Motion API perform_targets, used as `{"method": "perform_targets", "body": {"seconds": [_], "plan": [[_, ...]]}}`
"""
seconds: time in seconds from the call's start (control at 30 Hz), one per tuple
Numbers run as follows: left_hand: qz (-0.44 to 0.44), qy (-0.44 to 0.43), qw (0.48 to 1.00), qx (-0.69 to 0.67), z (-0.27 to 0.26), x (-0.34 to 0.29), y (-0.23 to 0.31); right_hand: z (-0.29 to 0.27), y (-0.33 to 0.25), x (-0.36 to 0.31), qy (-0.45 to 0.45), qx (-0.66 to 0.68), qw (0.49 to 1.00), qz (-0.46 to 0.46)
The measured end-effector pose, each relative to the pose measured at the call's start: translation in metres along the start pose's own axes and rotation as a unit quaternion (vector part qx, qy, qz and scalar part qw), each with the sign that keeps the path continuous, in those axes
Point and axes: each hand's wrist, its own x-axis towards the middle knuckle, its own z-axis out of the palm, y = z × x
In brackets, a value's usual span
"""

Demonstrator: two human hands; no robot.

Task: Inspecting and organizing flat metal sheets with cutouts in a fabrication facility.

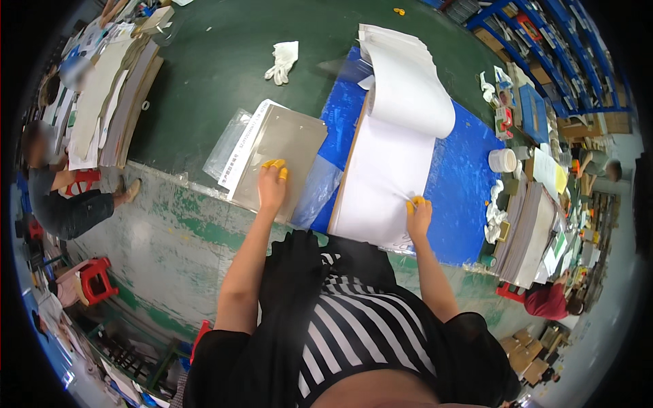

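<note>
My left hand (273, 187), with yellow finger cots on its fingertips, lies with its fingers spread on a stack of flat grey-beige sheets (291, 141). A white printed paper strip (246, 151) and clear plastic film (226, 146) stick out along the stack's left side. My right hand (420, 216), also in yellow finger cots, is closed at the right edge of a white sheet stack (379, 178). A thin pale line runs from its fingertips over the sheet; I cannot make out what it is. The far part of the top sheets (411, 102) is curled back in a roll.
A blue mat (457, 183) lies under the white stack on the green table (204, 61). A white glove (282, 62) lies farther back. Tall sheet stacks (112, 102) stand at the left, with a white tub (502, 160) at the right. Other people work nearby.
</note>
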Motion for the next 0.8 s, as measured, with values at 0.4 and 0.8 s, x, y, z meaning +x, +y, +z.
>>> {"method": "perform_targets", "body": {"seconds": [0.4, 0.8], "plan": [[0.120, -0.110, 0.986, 0.027, 0.095, -0.029, 0.120, -0.127, -0.034, 0.197, -0.020, 0.708, 0.702, 0.073], [-0.042, -0.143, 0.984, 0.100, 0.106, -0.033, 0.119, -0.061, -0.017, 0.273, -0.001, 0.798, 0.601, 0.050]]}}
